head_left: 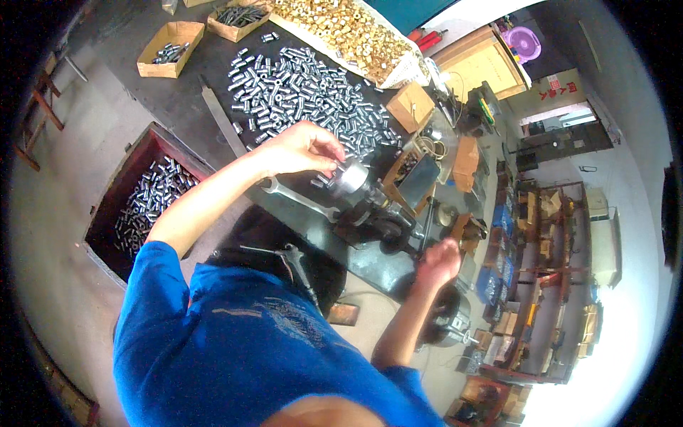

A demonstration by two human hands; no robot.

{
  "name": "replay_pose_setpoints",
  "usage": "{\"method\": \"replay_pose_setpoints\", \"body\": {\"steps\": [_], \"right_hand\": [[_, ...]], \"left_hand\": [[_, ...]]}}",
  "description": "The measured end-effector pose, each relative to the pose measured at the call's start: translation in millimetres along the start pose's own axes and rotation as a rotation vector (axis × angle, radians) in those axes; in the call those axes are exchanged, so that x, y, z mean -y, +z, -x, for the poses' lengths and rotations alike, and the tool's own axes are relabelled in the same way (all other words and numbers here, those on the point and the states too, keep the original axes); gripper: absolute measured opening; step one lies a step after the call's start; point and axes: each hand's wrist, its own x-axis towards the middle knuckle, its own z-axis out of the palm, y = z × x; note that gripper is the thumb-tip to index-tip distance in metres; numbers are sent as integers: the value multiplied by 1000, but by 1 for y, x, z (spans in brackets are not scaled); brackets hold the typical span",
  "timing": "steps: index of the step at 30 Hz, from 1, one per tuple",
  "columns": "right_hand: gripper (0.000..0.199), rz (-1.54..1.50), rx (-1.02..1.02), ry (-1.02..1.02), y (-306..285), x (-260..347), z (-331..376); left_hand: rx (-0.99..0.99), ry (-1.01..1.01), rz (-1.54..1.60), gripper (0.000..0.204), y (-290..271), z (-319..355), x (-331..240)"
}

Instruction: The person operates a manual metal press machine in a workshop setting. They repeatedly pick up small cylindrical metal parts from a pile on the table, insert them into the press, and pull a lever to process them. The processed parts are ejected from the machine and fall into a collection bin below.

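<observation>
My left hand is at the round steel chuck of a small bench machine. Its thumb and fingers pinch a small metal part at the chuck's face, mostly covered by the fingertips. On the machine's other end, my right hand is closed in a fist; what it grips is hidden. A large pile of short shiny metal sleeves spreads on the dark bench just beyond my left hand. An open-end wrench lies beside the machine, below my left wrist.
A dark bin of metal sleeves stands left of the bench. A flat file, a cardboard box and a white tray of brass-coloured parts are on the bench. Another wrench lies near my body. Loaded shelves stand at right.
</observation>
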Motion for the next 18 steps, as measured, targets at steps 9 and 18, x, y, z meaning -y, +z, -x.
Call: {"method": "replay_pose_setpoints", "body": {"steps": [9,18], "right_hand": [[14,143,-82,25,-20,-75,-82],[14,-53,-12,197,-43,-58,33]], "left_hand": [[-50,9,55,14,4,-4,8],[-78,8,-18,10,5,-3,10]]}}
